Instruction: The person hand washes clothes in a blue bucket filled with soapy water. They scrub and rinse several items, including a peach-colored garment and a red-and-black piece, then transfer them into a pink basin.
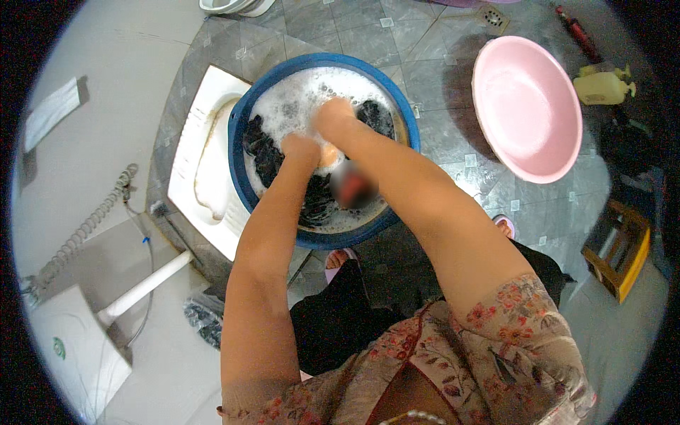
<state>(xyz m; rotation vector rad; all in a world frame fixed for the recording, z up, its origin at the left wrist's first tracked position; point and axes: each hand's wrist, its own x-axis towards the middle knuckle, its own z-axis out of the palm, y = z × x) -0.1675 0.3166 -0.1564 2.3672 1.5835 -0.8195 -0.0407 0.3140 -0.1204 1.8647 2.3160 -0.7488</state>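
Note:
Both my hands reach into a round blue plastic tub (pixel 411 125) holding foamy water (pixel 297 87) and soaked dark cloth (pixel 264 154). My left hand (pixel 300 149) is low in the suds beside the dark cloth, its fingers hidden. Just above it, my right hand (pixel 333 114) also dips into the foam, with its fingers out of sight. A small orange patch, too unclear to name, shows between the wrists. More dark cloth lies near the tub's lower side, beside a blurred reddish patch. What either hand touches under the foam cannot be made out.
The tub overlaps a white squat toilet (pixel 228 223) on the grey tiled floor. An oval pink basin (pixel 526 106) stands at the right, near a yellowish pump bottle (pixel 603 87). A wooden-framed object (pixel 619 249) lies at far right; a white pipe (pixel 146 287) and coiled hose (pixel 85 228) are at left.

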